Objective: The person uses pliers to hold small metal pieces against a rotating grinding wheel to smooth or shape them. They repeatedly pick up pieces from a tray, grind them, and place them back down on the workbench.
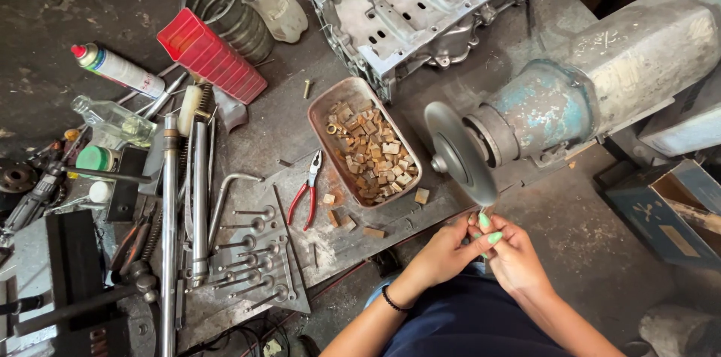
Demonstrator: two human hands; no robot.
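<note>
Both the left hand (449, 246) and right hand (505, 243) pinch a small, hardly visible piece just below the grinding wheel (460, 153), so fingertips (484, 220) risk slipping into its edge.

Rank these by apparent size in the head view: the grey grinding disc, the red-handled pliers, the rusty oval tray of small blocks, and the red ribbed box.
Largest to smallest:
1. Rusty oval tray of small blocks
2. Red ribbed box, only slightly smaller than the tray
3. Grey grinding disc, seen at an angle, so unsure
4. Red-handled pliers
</note>
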